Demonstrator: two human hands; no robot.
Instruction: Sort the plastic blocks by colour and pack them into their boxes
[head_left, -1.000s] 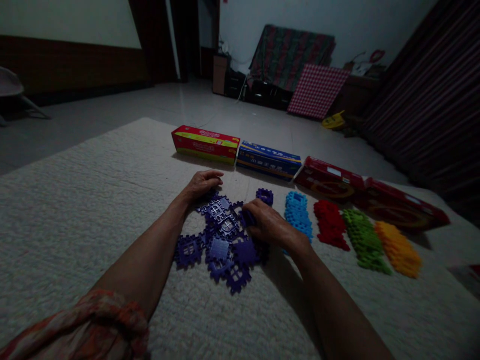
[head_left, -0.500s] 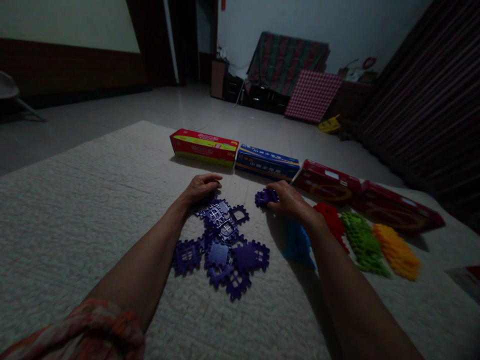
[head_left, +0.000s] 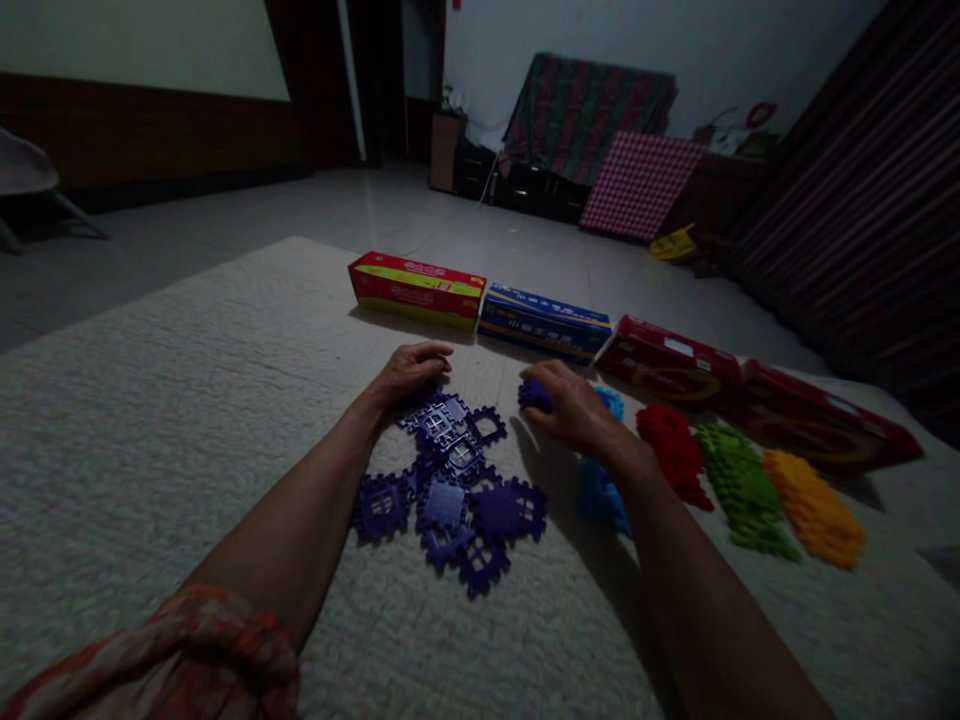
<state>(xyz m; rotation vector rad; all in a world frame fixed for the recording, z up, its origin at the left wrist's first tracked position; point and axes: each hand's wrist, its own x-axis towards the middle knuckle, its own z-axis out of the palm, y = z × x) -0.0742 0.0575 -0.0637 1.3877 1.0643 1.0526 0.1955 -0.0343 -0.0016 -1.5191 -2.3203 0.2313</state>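
Purple interlocking plastic building tiles (head_left: 444, 505) lie in a loose, overlapping heap on the pale mat, some with window cut-outs. At the heap's far left end is my left hand (head_left: 411, 373), fingers curled together close above a tile; whether they pinch anything is hidden. My right hand (head_left: 570, 405) grips a small stack of purple tiles (head_left: 534, 394) at the mat, right of the heap, thumb and fingers around it. Blue tiles (head_left: 604, 495) lie partly behind my right wrist and forearm.
Farther right are piles of red tiles (head_left: 671, 450), green tiles (head_left: 742, 490) and orange tiles (head_left: 814, 510). A row of boxes stands beyond: a red-and-yellow box (head_left: 417, 292), a blue box (head_left: 544, 325) and two dark red boxes (head_left: 671, 365). Tiled floor surrounds the mat (head_left: 225, 400).
The view has shifted slightly, so the scene sits a little farther right. My right hand has turned further over the purple stack, covering more of it. My left hand stays by the heap.
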